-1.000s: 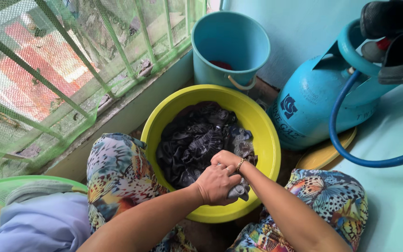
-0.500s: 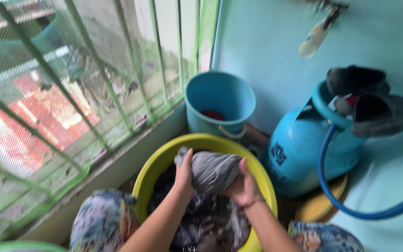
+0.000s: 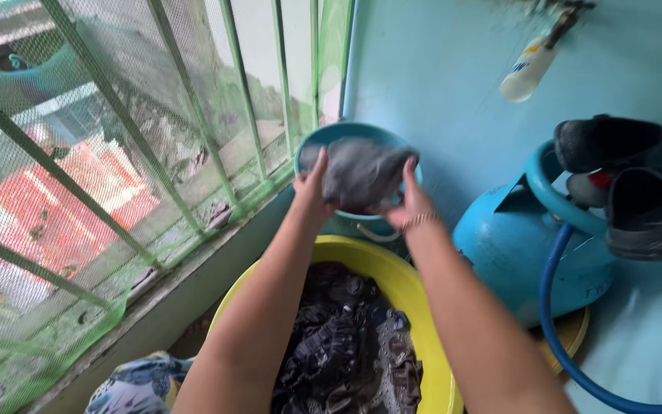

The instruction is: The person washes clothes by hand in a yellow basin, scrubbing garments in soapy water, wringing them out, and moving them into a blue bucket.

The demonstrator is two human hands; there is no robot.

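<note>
Green mesh (image 3: 78, 230) over slanted green window bars (image 3: 116, 123) fills the left side of what we see, with a red roof showing blurred through it. Below the mesh runs a pale ledge (image 3: 155, 307), and at the bottom edge we glimpse a bit of patterned fabric (image 3: 136, 387) on our knee. Next comes our left hand (image 3: 312, 192), raised with the fingers stretched upward and the palm pressed against the left side of a bunched grey cloth (image 3: 358, 172). We hold that cloth up in the air, directly over the mouth of a blue bucket (image 3: 323, 138) that stands against the blue wall (image 3: 438, 84), so that the cloth hides most of the bucket's opening. Beneath our forearms sits a yellow basin (image 3: 415, 291), just in front of the bucket, and dark wet clothes (image 3: 346, 345) lie heaped inside it. Our right hand (image 3: 409, 201) cups the right side of the grey cloth, fingers curled around it, with a thin bracelet (image 3: 417, 221) on the wrist; together the two hands squeeze the cloth between them. Higher on the wall hangs a white bottle (image 3: 526, 69), tilted. Further right stands a blue gas cylinder (image 3: 515, 253), close beside the basin, with a blue hose (image 3: 557, 330) looping down from it. Dark shoes (image 3: 630, 184) rest on top of the cylinder at the right edge.
</note>
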